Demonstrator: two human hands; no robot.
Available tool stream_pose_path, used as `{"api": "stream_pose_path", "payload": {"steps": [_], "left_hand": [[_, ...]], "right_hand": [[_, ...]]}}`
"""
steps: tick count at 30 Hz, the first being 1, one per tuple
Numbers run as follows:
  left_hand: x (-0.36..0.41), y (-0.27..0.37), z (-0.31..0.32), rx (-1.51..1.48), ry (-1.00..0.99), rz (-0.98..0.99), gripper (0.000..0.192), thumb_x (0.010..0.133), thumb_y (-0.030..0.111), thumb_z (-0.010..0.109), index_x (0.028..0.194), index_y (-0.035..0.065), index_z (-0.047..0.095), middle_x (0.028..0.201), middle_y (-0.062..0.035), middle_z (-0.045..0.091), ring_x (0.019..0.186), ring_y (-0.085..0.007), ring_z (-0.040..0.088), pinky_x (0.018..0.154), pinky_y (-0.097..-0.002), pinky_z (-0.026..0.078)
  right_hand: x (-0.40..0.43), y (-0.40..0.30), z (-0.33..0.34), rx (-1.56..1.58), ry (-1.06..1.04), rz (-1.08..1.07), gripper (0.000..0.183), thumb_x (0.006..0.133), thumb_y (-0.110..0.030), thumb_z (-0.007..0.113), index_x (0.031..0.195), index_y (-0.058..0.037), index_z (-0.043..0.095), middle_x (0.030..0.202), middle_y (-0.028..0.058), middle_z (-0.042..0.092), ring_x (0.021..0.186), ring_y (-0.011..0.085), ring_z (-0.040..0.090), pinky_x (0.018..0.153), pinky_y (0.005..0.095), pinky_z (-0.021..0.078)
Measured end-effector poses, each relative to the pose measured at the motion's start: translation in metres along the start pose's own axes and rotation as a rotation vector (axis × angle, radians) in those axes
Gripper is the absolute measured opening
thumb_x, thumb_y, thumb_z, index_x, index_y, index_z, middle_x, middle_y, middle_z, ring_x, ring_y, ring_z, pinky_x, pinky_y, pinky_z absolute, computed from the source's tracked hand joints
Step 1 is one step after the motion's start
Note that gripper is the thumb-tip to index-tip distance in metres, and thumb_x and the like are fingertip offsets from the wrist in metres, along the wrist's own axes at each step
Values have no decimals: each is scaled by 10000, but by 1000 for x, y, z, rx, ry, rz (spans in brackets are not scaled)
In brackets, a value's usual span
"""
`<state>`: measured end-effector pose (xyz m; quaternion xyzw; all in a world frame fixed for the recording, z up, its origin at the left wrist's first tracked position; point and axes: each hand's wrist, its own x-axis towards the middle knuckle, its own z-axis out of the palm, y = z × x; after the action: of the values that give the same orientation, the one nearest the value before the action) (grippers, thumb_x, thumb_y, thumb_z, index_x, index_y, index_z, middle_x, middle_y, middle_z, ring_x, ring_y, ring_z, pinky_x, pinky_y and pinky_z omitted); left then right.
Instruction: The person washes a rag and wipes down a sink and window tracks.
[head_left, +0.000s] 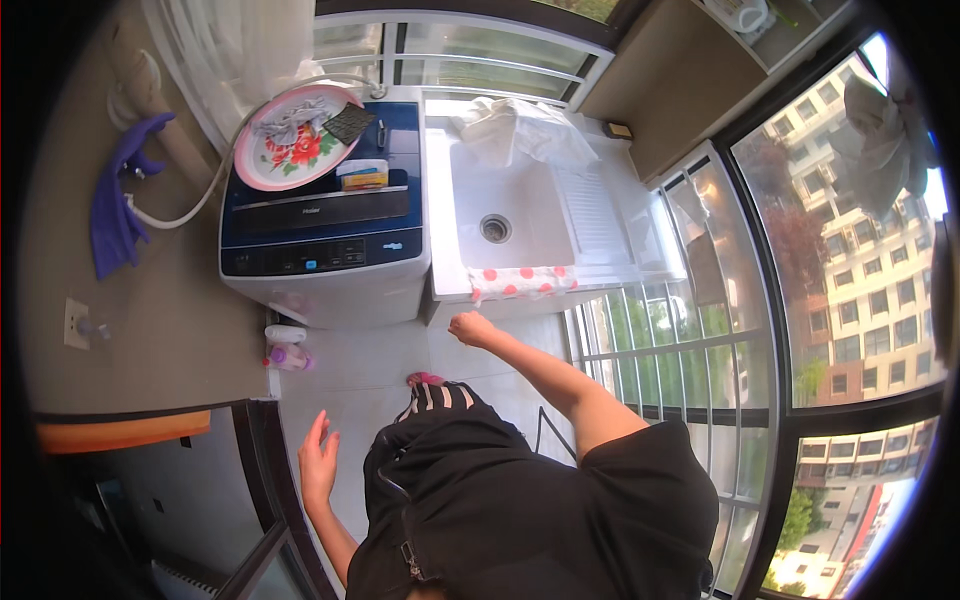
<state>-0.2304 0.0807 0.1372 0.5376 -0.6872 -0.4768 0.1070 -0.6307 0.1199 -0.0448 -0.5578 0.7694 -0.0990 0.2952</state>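
My left hand (318, 459) hangs low at the left beside my body, fingers apart, holding nothing. My right hand (472, 328) reaches forward with curled fingers, just below the front edge of a white laundry sink (442, 255); nothing shows in it. A white cloth with red dots (521, 282) drapes over the sink's front rim. White fabric (525, 131) lies bunched over the back of the basin. Left of the sink, a Haier top-loading washing machine (322, 259) carries a pink-rimmed floral enamel basin (300, 174) with a grey cloth (291, 124) and a dark textured pad (349, 124), and small boxes (364, 176).
Bottles (291, 357) stand on the floor by the machine's left front corner. A white hose (176, 223) loops beside a purple cloth or glove-like item (116, 210) on the left wall. Barred windows (675, 345) line the right. A doorway (259, 465) is at lower left.
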Motion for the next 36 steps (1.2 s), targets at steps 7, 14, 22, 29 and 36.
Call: {"api": "stream_pose_path", "payload": {"steps": [7,14,22,29,36], "left_hand": [[33,35,41,-26,-36,35,453,867,92,554,1306,40,461,1172,-200,588,1088,-293,577,905,-368,452],[28,36,61,-71,-46,-5,447,874,71,541,1313,50,458,1181,-193,584,1082,-275,582,893,-357,462],[0,6,41,-128,57,-43,452,866,82,552,1308,55,464,1187,-192,579,1073,-288,580,888,-349,462],[-70,-42,-1,-87,252,-65,447,859,197,597,1266,50,482,1142,-187,590,999,-344,582,832,-388,471],[-185,-138,8,-157,530,-366,446,866,240,597,1254,52,481,1138,-190,586,1042,-345,562,865,-392,465]], "right_hand": [[8,40,-29,71,-103,63,177,807,-169,534,847,-45,654,743,178,647,698,340,637,669,445,507],[27,36,-40,-5,110,-5,200,811,-170,486,771,-26,619,746,205,631,714,403,609,637,499,480],[30,-5,-13,-61,-111,-72,328,853,-360,569,848,-43,653,816,210,644,809,412,611,707,495,487],[23,-32,41,-212,-237,-163,230,815,-288,600,873,-80,680,851,184,656,855,395,615,772,463,495],[39,-52,98,-597,-478,-308,275,798,-333,564,852,-94,689,846,151,672,833,354,633,763,447,495]]}}
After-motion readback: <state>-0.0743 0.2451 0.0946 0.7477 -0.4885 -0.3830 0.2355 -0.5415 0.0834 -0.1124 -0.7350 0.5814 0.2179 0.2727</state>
